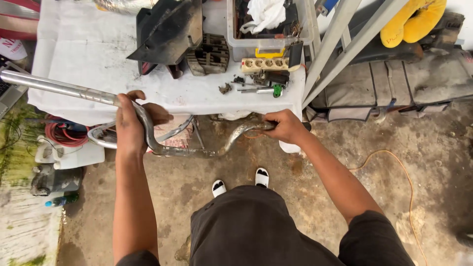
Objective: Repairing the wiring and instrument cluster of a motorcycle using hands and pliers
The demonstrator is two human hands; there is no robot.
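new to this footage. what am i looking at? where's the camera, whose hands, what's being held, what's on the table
There is no machine here: one camera sits on a person's head and looks down, so the two bare arms coming up from the bottom edge are the wearer's own, with dark shorts and black-and-white shoes below.

Both hands grip one long, bent metal pipe. The left hand is closed around its curve, where the straight shiny length runs off to the left. The right hand holds the other, duller end.

Ahead stands a table under a white cloth. On it lie a black metal panel, a dark ribbed part, a cream power strip, a clear plastic bin with a white rag, and small loose tools.

The floor is stained concrete, with an orange cable to the right and a red coiled hose to the left.
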